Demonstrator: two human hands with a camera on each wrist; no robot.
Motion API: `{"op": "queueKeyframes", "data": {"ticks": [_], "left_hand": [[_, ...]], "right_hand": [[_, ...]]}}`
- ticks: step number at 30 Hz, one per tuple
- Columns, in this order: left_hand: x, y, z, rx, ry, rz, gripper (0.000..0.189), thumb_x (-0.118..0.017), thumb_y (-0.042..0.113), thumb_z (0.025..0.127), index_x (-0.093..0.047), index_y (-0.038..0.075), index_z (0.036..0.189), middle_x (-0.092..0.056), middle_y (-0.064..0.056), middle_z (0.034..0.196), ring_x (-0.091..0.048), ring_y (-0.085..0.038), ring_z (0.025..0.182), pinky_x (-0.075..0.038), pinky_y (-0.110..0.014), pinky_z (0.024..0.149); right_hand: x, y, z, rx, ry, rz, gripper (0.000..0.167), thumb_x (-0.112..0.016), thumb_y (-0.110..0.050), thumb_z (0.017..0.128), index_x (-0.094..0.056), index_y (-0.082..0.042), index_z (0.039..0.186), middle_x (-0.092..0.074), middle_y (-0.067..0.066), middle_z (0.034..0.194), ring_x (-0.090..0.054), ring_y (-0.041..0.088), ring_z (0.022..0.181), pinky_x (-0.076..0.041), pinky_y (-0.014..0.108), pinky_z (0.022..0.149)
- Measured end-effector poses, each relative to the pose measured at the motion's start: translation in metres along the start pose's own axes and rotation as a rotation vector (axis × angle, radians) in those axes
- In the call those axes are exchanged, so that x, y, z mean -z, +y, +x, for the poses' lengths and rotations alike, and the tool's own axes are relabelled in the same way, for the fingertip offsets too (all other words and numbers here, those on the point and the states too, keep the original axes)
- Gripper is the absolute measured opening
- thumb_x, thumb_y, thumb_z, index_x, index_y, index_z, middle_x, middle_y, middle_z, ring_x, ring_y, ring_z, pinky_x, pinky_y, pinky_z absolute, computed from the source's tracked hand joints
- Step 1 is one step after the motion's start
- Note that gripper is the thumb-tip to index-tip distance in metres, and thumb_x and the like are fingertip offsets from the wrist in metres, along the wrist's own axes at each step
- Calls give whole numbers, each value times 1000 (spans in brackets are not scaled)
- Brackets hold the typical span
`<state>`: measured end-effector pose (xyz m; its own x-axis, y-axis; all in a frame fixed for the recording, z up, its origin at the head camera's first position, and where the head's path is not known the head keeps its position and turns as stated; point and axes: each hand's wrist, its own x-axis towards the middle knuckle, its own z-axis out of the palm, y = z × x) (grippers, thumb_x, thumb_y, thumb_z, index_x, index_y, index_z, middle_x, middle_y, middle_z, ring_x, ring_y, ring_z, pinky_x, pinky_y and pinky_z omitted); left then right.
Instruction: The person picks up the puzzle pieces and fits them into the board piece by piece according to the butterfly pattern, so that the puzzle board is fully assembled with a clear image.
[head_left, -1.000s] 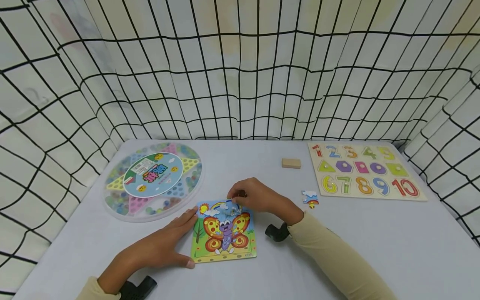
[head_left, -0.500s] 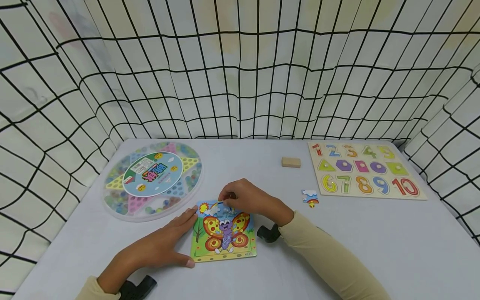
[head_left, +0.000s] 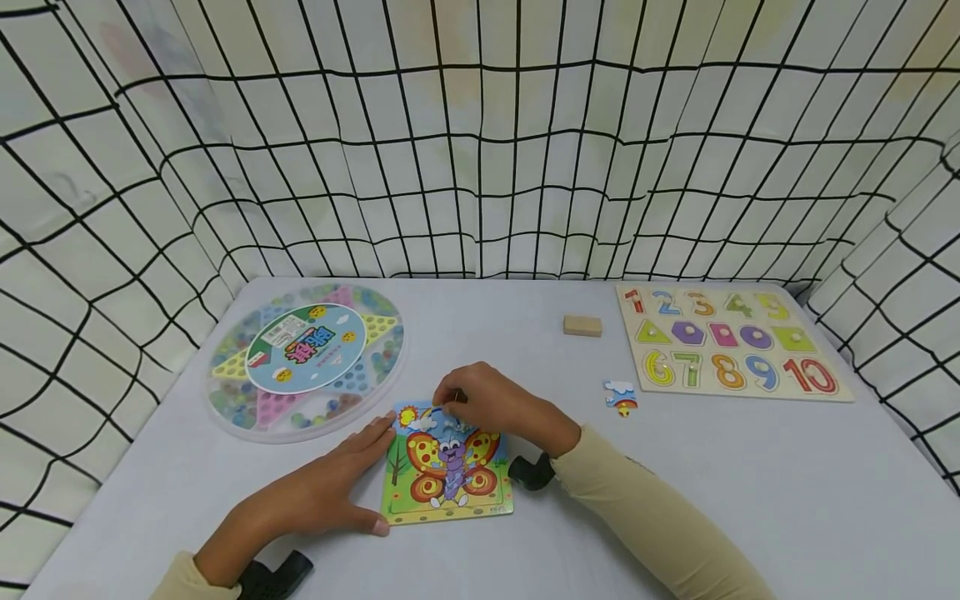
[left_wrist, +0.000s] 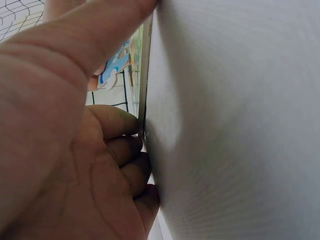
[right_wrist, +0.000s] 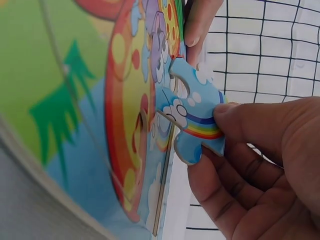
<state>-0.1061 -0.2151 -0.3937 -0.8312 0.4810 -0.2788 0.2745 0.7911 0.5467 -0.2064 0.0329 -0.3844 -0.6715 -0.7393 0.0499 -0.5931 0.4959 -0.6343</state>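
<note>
A butterfly jigsaw puzzle board (head_left: 450, 479) lies on the white table in front of me. My right hand (head_left: 498, 407) is over its top edge and pinches a jigsaw piece (right_wrist: 197, 117) between thumb and fingers. That piece is blue with a rainbow and white clouds, and in the right wrist view it tilts up from the board's picture. My left hand (head_left: 318, 492) rests along the board's left side, fingertips at the upper left edge and thumb by the lower left corner. Another jigsaw piece (head_left: 621, 398), with cloud and rainbow, lies to the right.
A round Chinese checkers set (head_left: 348, 412) with marbles under a clear cover sits at the back left. A small wooden block (head_left: 582, 326) lies near the back. A number-and-shape puzzle board (head_left: 738, 342) occupies the back right. Black netting (head_left: 480, 197) surrounds the table.
My right hand has slid left along the top of the puzzle board, with most of that movement earlier on. My left hand and the board have stayed in place.
</note>
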Motion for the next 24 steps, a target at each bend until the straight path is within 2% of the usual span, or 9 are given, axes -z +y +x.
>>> {"op": "queueKeyframes", "data": {"ticks": [4,15,24], "left_hand": [[0,-1,0,4,-1,-4,115,-80,58,69,-24,7,155,-7,-2,163,-10,-38,146,-23,-59,110],[0,-1,-1,-6,0,-2,115,-79,59,69,-23,7,155,-6,-2,163,-10,-38,145,-23,-59,110],[0,-1,0,-4,2,4,114,-79,59,69,-23,9,155,-5,-1,163,-10,-37,146,-23,-59,110]], "right_hand": [[-3,0,1,-16,-5,-3,15,-67,-7,92,-70,-6,107,-68,0,95,-58,9,81,-49,18,74],[-10,2,3,-56,-16,-97,22,-74,-13,88,-73,-8,109,-62,-3,102,-55,9,90,-48,18,79],[-11,3,3,-119,-29,-76,21,-74,-13,88,-73,-7,109,-62,-2,99,-54,9,88,-48,18,77]]}}
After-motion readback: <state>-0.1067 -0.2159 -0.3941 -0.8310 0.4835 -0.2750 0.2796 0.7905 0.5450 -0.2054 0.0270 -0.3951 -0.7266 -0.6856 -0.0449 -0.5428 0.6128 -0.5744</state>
